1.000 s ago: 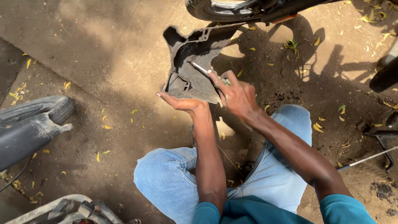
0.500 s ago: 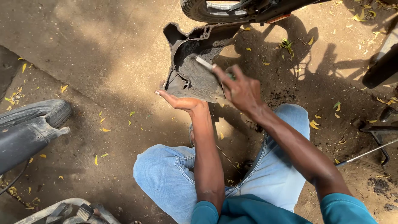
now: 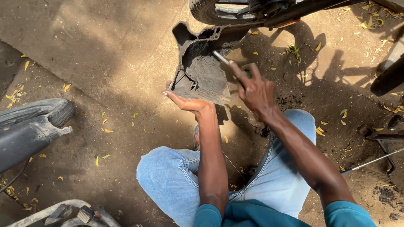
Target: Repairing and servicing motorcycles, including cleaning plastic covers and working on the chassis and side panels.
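A dirty dark plastic motorcycle cover [image 3: 200,67] stands tilted on the sandy ground in front of my knees. My left hand [image 3: 185,101] supports its lower edge from beneath, palm up with the fingers extended. My right hand [image 3: 251,88] is closed on a thin tool with a metal shaft [image 3: 220,57], whose tip points at the cover's mud-caked inner face. I sit on the ground in blue jeans.
A motorcycle wheel [image 3: 219,10] stands just behind the cover. Another tyre and mudguard [image 3: 29,126] lie at the left. A metal frame [image 3: 75,212] is at the bottom left, a thin rod [image 3: 370,162] and a stand at the right. Yellow leaves dot the dirt.
My right hand has lifted the tool up and to the right along the cover's inner face. The left hand has stayed under the cover's edge.
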